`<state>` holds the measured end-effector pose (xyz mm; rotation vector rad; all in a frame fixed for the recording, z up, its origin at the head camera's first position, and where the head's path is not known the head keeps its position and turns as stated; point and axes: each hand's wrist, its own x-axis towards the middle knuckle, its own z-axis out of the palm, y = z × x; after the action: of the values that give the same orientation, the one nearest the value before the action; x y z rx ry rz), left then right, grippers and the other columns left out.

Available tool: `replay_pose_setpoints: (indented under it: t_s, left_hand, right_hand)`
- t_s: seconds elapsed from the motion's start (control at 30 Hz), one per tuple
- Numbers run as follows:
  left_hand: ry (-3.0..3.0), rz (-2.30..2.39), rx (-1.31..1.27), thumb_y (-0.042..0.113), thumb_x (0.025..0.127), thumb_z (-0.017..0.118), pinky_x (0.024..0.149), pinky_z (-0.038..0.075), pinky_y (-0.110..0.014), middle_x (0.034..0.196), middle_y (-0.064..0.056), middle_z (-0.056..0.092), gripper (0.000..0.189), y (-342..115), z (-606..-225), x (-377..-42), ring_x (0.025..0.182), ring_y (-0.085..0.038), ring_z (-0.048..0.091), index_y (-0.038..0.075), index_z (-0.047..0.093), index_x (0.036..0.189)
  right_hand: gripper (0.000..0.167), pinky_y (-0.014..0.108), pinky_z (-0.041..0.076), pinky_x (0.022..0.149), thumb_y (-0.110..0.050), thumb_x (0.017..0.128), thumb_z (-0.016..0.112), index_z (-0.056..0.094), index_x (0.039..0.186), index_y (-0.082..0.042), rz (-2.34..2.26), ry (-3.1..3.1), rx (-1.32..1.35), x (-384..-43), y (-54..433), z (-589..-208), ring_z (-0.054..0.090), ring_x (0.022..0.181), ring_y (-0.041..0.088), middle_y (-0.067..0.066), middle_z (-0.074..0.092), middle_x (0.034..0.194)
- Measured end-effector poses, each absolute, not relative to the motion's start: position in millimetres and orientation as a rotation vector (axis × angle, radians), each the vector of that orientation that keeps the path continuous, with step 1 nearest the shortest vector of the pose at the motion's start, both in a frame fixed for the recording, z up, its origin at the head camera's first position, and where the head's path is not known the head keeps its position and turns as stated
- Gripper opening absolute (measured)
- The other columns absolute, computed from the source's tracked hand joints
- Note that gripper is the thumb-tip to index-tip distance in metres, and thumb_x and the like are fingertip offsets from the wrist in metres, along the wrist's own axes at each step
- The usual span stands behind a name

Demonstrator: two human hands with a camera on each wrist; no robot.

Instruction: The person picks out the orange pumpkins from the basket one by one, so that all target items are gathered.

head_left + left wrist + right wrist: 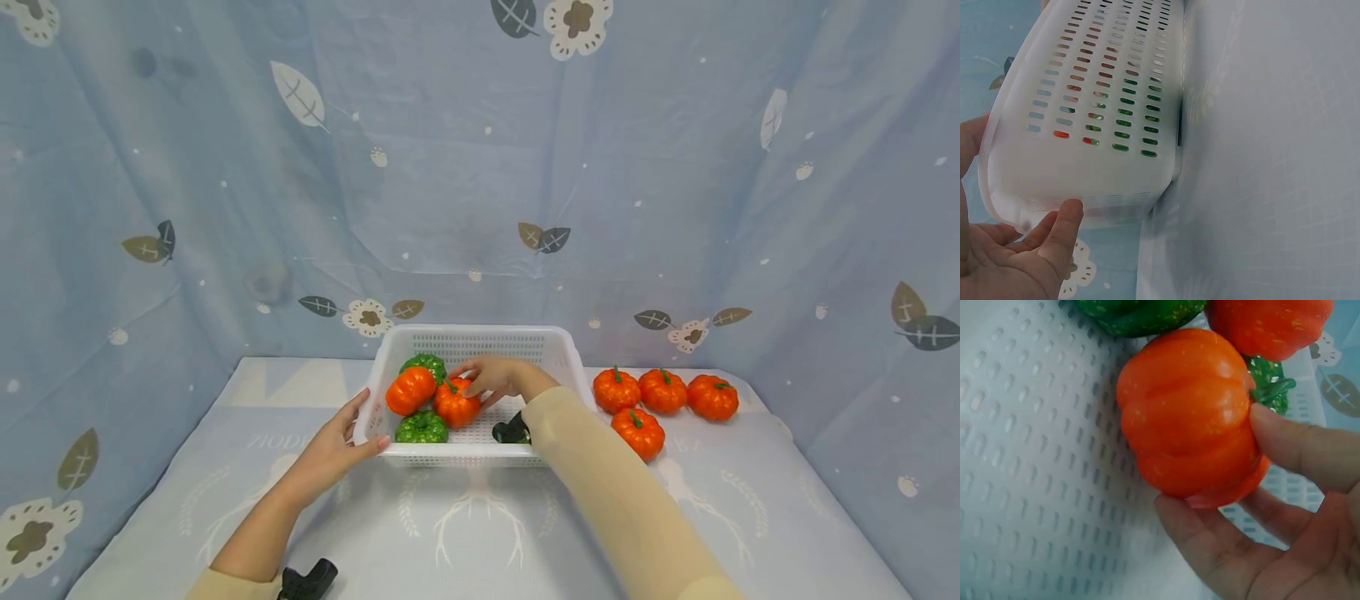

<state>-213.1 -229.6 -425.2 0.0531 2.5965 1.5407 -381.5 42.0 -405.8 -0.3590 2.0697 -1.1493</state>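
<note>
Inside the white plastic basket (480,450), my right hand (498,377) grips an orange pumpkin (456,403) between thumb and fingers. The right wrist view shows the thumb near the green stem of that pumpkin (1188,419) and the fingers along its lower side. My left hand (333,446) holds the basket's left front corner, thumb over the rim and fingers against the side wall (1104,175). Beside the gripped pumpkin lie another orange pumpkin (410,391), a green pumpkin (422,427) in front and a second green one (427,364) behind, partly covered.
Right of the basket, several orange pumpkins (663,392) sit on the pale cloth-covered table (480,533). A patterned blue curtain (480,167) hangs behind the table. Black wrist gear (307,579) shows at my left forearm.
</note>
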Motion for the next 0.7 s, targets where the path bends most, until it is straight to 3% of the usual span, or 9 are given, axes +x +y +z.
replay_pose_setpoints:
  t_s: [0.37, 0.7]
  left_hand:
    - [2.586, 1.547, 0.047, 0.040, 0.090, 0.075, 0.107, 0.040, -0.058, 0.165, -0.022, 0.015, 0.100, -229.0, -425.2, -213.1, 0.147, -0.043, 0.024, 0.016, 0.010, 0.162]
    - [2.591, 1.545, 0.059, 0.039, 0.090, 0.075, 0.106, 0.041, -0.058, 0.164, -0.022, 0.015, 0.100, -229.7, -425.5, -213.9, 0.147, -0.044, 0.025, 0.017, 0.009, 0.163]
  right_hand:
    - [0.047, 0.044, 0.058, 0.088, 0.001, 0.095, 0.063, 0.060, 0.140, -0.015, -1.099, 2.149, -0.438, -374.2, 49.4, -382.4, 0.055, 0.124, 0.030, 0.018, 0.041, 0.153]
    - [0.048, 0.039, 0.058, 0.086, -0.005, 0.096, 0.066, 0.058, 0.142, -0.017, -1.064, 2.265, -0.553, -351.7, 76.1, -337.8, 0.055, 0.124, 0.030, 0.018, 0.043, 0.149]
